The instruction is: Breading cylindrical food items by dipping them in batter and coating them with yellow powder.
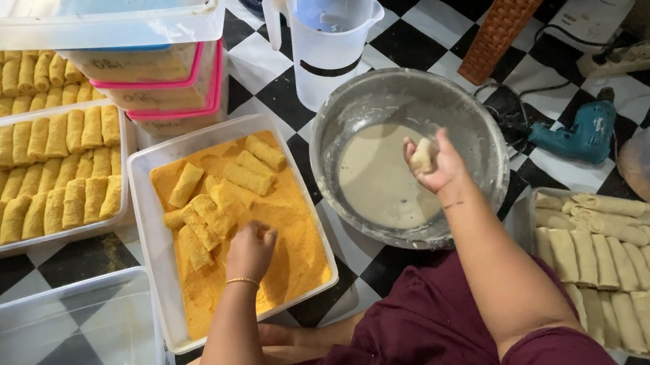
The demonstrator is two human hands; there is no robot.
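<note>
Left hand (251, 249) closed on a crumbed roll in the white breadcrumb tray (155, 251) | right hand (439, 163) gripping a pale battered roll (421, 155) over the grey metal batter bowl (481, 120) | coated rolls (32, 187) fill containers; uncoated pale rolls (637, 269) left.

Plastic jug (328, 31), teal drill (581, 137) (lying flat), stacked tubs (167, 82)

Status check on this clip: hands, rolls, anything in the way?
Left hand pressing rolls in the crumb tray. Right hand shut on a wet roll over the batter bowl. Nothing blocking.
</note>
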